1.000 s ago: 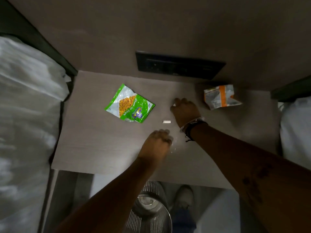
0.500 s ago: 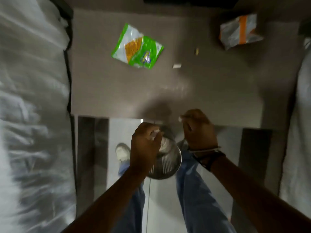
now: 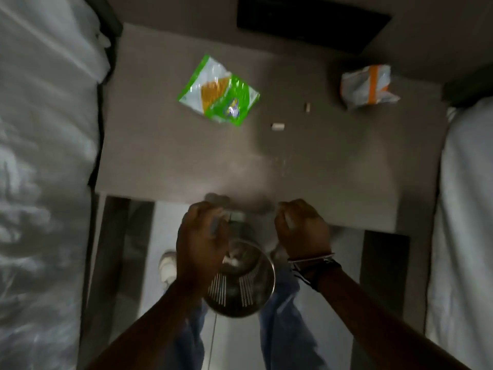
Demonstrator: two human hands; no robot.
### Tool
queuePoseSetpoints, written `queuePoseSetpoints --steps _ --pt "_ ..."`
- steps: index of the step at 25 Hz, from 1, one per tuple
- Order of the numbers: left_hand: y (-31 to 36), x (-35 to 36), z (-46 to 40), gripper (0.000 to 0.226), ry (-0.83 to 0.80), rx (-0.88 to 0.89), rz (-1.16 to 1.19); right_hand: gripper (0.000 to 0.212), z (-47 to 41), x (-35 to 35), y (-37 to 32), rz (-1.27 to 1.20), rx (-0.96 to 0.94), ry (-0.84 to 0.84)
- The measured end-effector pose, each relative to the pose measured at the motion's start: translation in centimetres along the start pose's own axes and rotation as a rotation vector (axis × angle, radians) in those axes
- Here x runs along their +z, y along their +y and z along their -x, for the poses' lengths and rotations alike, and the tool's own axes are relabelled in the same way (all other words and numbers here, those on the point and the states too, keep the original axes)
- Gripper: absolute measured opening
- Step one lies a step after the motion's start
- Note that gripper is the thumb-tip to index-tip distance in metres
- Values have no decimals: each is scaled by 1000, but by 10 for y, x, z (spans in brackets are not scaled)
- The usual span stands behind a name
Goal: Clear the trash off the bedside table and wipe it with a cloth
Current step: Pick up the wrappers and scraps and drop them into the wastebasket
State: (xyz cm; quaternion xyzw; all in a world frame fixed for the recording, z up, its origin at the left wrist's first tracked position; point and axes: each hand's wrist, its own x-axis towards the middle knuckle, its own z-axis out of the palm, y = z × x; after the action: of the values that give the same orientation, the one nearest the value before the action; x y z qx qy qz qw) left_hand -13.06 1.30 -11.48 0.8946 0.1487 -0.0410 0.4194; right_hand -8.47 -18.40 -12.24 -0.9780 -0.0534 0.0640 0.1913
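The brown bedside table (image 3: 160, 156) holds a green and white snack packet (image 3: 218, 90), a crumpled white and orange wrapper (image 3: 369, 85) at the back right, and two small pale scraps (image 3: 278, 126) (image 3: 308, 107). My left hand (image 3: 202, 236) and my right hand (image 3: 301, 228) hover just in front of the table's front edge, above a round metal bin (image 3: 269, 284) on the floor. Both hands are curled, each with a small pale scrap at the fingertips. A white scrap lies inside the bin.
White bedding lies along the left (image 3: 40, 156) and along the right (image 3: 466, 209) of the table. A dark panel (image 3: 312, 22) is set in the wall behind. My legs and a pale shoe (image 3: 168, 265) stand by the bin. Faint pale specks (image 3: 280, 164) mark the tabletop.
Both hands have drawn back off the tabletop with small scraps and now hang over the bin. My view has tilted down toward the floor.
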Motion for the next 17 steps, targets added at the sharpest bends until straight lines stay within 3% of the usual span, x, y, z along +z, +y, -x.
queuePoseSetpoints --steps 2,4,7,10,13,17 --pt "28 -4 -67 33 64 243 -187 16 -74 -26 16 43 -26 227" --pt "46 -6 -129 49 49 385 -391 32 -141 -48 33 38 56 313" --pt "59 -6 -196 86 -96 300 -668 69 -213 -66 62 146 315 227" --pt "47 4 -236 106 -278 214 -843 84 -250 -69 96 207 493 70" --pt "35 17 -243 98 -332 167 -852 75 -253 -50 112 265 459 -56" --pt "36 25 -241 53 -280 300 -884 57 -260 -48 114 226 393 -10"
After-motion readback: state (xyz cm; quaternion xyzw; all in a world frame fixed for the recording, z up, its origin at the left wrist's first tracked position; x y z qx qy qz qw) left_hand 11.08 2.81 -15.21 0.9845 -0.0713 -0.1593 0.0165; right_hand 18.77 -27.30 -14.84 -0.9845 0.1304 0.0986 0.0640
